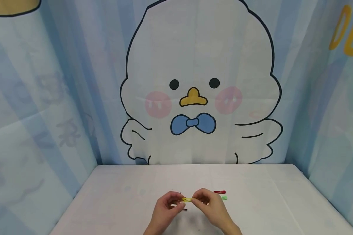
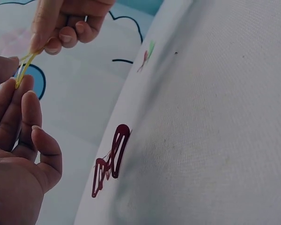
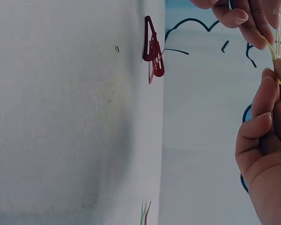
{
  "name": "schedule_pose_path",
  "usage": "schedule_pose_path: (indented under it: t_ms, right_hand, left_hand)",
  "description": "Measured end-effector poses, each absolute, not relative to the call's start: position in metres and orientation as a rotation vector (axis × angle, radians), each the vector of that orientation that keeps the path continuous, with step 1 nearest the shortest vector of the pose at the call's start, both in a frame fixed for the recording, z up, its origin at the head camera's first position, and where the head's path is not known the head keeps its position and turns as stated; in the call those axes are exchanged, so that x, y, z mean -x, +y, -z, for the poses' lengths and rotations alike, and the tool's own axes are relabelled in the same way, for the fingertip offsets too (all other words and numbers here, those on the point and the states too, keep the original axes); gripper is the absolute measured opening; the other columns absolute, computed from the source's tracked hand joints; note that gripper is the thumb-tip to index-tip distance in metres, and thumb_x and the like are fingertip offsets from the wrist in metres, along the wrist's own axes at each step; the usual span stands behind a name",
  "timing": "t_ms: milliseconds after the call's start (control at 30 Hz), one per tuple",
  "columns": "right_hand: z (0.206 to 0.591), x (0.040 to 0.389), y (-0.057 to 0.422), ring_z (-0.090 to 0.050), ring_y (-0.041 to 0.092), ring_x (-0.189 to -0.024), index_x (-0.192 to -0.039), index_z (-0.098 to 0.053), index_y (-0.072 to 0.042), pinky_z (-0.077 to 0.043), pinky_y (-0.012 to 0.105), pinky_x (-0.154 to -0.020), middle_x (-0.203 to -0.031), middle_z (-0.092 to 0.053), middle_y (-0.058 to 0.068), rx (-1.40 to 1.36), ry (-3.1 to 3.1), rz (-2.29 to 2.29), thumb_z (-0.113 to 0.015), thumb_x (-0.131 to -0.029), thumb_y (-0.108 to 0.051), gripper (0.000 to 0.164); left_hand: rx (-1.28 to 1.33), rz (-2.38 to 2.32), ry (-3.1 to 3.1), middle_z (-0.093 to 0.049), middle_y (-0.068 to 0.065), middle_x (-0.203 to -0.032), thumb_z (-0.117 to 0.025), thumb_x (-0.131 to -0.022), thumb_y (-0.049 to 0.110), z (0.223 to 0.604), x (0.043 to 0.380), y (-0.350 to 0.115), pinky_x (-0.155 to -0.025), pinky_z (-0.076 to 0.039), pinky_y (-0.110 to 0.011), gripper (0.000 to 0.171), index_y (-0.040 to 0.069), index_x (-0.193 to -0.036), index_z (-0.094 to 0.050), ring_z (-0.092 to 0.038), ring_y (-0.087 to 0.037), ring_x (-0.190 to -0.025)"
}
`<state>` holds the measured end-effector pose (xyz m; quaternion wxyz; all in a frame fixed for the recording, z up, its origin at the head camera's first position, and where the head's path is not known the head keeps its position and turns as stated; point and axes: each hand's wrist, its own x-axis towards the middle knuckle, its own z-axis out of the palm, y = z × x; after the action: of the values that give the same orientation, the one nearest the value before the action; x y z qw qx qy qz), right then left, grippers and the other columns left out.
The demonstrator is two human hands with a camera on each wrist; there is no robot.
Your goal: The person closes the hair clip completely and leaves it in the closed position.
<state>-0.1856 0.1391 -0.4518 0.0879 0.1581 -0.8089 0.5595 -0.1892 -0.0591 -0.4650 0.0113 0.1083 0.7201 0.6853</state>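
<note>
While the left hand [image 1: 167,209] pinches one end of a yellow hair clip [image 1: 187,199] between thumb and fingertips, right hand [image 1: 213,209] pinches the other end, thumb and finger closed on it. Clip's held above the white table [image 1: 267,202], between both hands, its two strips splayed apart. Table bears overlapping dark red clips [image 2: 114,159] near left hand, plus red clip [image 1: 219,192] and green clip [image 1: 224,198] beside right hand.

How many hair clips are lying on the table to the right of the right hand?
2: a red clip and, just below it in the head view, a green clip, both right of the right hand, which may hide others.
</note>
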Motion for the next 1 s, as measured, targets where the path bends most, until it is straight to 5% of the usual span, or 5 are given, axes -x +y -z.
schedule_pose_path:
  t_ms: [733,1000]
  right_hand:
    - [0.4544,0.1791,0.1349,-0.053,0.005,-0.063,-0.086,-0.069,-0.009,-0.047,0.024,-0.058,-0.076,-0.065,-0.006,-0.553,-2.319,-1.607,-0.077,-0.087,-0.003,0.010]
    - [0.4551,0.1806,0.1333,-0.052,0.005,-0.063,-0.085,-0.069,-0.006,-0.047,0.024,-0.058,-0.075,-0.064,-0.007,-0.564,-2.315,-1.588,-0.077,-0.086,0.000,0.010]
  left_hand:
    - [-0.214,-2.096,2.371,-0.072,-0.002,-0.090,-0.077,-0.087,0.009,0.4661,0.1864,-0.0549,-0.066,-0.045,-0.027,0.015,0.001,-0.097,-0.070,-0.060,-0.018,-0.079]
    - [-0.216,-2.115,2.364,-0.073,-0.005,-0.092,-0.077,-0.087,0.005,0.4620,0.1850,-0.0554,-0.070,-0.053,-0.025,0.013,-0.001,-0.097,-0.070,-0.064,-0.018,-0.081]
